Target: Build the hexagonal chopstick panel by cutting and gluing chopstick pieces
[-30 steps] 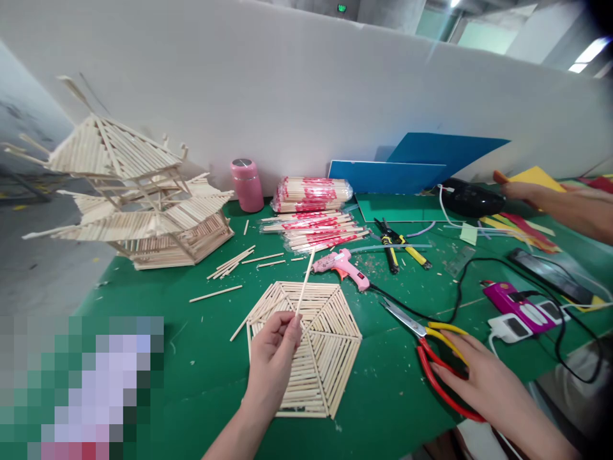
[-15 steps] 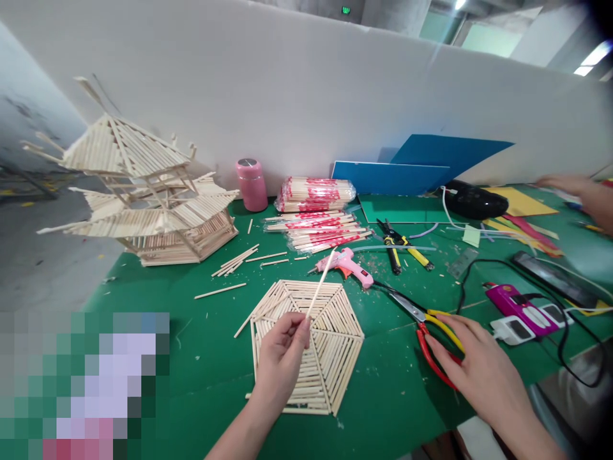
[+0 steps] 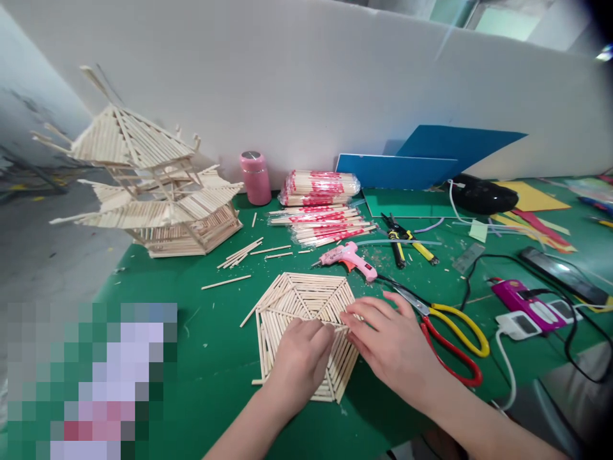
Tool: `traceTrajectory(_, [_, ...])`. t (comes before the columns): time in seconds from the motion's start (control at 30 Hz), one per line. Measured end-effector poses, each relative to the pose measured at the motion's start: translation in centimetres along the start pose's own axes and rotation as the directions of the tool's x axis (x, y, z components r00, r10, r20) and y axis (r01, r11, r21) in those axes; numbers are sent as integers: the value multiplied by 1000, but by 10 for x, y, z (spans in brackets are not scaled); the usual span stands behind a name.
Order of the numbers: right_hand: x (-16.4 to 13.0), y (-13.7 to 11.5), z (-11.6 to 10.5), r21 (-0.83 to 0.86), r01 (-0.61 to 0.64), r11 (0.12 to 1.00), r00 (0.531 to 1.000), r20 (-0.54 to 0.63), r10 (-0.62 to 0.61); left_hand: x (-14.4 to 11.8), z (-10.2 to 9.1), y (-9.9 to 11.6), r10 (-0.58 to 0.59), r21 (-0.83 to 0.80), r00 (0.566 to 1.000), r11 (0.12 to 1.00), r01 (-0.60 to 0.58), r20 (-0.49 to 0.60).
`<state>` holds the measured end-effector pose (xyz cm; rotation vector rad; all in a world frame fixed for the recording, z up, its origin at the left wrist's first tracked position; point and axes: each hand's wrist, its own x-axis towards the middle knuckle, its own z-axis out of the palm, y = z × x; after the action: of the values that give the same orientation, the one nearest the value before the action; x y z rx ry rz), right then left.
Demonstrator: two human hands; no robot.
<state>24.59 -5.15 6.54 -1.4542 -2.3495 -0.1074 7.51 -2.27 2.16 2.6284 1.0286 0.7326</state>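
A flat hexagonal panel of glued wooden sticks (image 3: 297, 297) lies on the green table mat (image 3: 205, 358). My left hand (image 3: 301, 364) rests on the panel's near half with its fingers curled around a thin wooden stick (image 3: 336, 326), which lies low across the panel. My right hand (image 3: 390, 345) is spread beside it, its fingertips touching the panel's right side at the stick's end. Most of the stick is hidden under the fingers. Red and yellow scissors (image 3: 460, 332) lie just right of my right hand.
A stick pagoda model (image 3: 148, 191) stands at the back left near the table edge. Behind the panel are loose sticks (image 3: 239, 252), a pink glue gun (image 3: 347, 259), chopstick packs (image 3: 320, 188), a pink bottle (image 3: 256, 177) and pliers (image 3: 407, 246). A power strip (image 3: 522, 322) and cables lie right.
My left hand lowered the upright stick onto the panel. My right hand left the scissors and moved left to the panel. The other person's hand at far right is gone from view.
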Motion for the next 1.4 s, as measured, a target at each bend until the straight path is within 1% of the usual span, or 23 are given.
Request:
traceTrajectory(0.07, [0, 4, 6, -32, 23, 999, 994, 105, -19, 0, 0, 0, 17, 48, 1000, 999, -17, 8])
traceTrajectory(0.13, [-2, 6, 10, -63, 23, 998, 989, 149, -13, -1, 0, 1, 19, 80, 1000, 997, -20, 18])
traceTrajectory(0.23, [-4, 7, 14, -65, -16, 998, 991, 130, 24, -2, 1, 2, -15, 103, 1000, 995, 14, 12])
traceTrajectory(0.43, [-2, -2, 21, -7, -86, 996, 995, 50, 86, -4, 2, 4, -185, 36, 983, 982, 185, -9])
traceTrajectory(0.5, [-1, -4, 22, 5, -84, 996, 996, 42, 84, -4, 3, 4, -197, 20, 980, 980, 197, -19])
traceTrajectory(0.57, [1, -4, 21, 13, -70, 997, 996, 61, 69, -3, 3, 4, -190, 14, 982, 982, 190, -19])
traceTrajectory(0.67, [0, 8, 19, -13, -58, 998, 992, 108, 59, -3, 2, 5, -175, 12, 985, 984, 175, -4])
traceTrajectory(0.73, [-3, 24, 16, -63, -116, 991, 988, 98, 122, -2, 1, 4, -182, -15, 983, 983, 181, -33])
traceTrajectory(0.77, [-6, 33, 14, -81, -186, 979, 979, 66, 192, -2, 0, 3, -192, -36, 980, 981, 190, -57])
traceTrajectory(0.8, [-9, 43, 12, -62, -262, 963, 964, 23, 264, -2, 0, 1, -209, -61, 974, 977, 204, -88])
traceTrajectory(0.83, [-13, 51, 10, -5, -322, 947, 947, -11, 322, -1, -1, 0, -229, -83, 967, 972, 220, -115])
traceTrajectory(0.87, [-17, 56, 7, 61, -351, 934, 935, -27, 353, -1, -1, -1, -249, -102, 958, 966, 237, -139])
traceTrajectory(0.9, [-22, 59, 5, 112, -341, 934, 938, -21, 345, 0, -1, -2, -267, -117, 951, 961, 250, -158])
traceTrajectory(0.93, [-26, 58, 4, 146, -306, 941, 951, -6, 310, 0, -1, -3, -283, -132, 943, 956, 262, -174])
traceTrajectory(1.0, [-33, 48, 3, 162, -184, 969, 983, 40, 180, 1, 0, -5, -306, -155, 933, 948, 279, -191])
traceTrajectory(1.07, [-38, 31, 6, 156, -56, 986, 996, 81, 44, 2, 1, -7, -328, -172, 924, 939, 297, -198])
traceTrajectory(1.17, [-42, 9, 12, 171, 93, 981, 983, 140, -118, 3, 3, -11, -366, -195, 906, 925, 328, -213])
traceTrajectory(1.23, [-43, 2, 16, 194, 163, 967, 965, 174, -197, 3, 4, -12, -382, -209, 897, 917, 339, -222])
traceTrajectory(1.33, [-43, 2, 20, 211, 226, 951, 944, 192, -267, 4, 2, -12, -388, -231, 893, 913, 337, -227])
traceTrajectory(1.4, [-44, 5, 24, 221, 235, 946, 939, 199, -280, 4, -1, -9, -380, -245, 898, 913, 326, -222])
